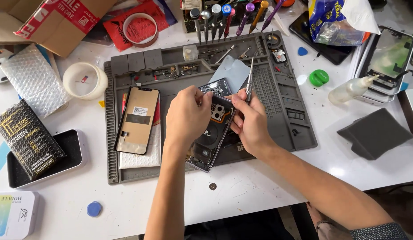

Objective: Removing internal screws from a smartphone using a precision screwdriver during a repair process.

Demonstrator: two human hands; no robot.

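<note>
Your left hand pinches the opened phone at its far end; its length runs near-left to far-right. Your right hand pinches a screwdriver upright, beside it.

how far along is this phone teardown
Done: the screen panel lies detached on the grey mat, and small screws and parts sit in its trays. In hand: the left hand steadies the opened phone while the right hand holds a screwdriver. Left: its internals remain inside.
</note>
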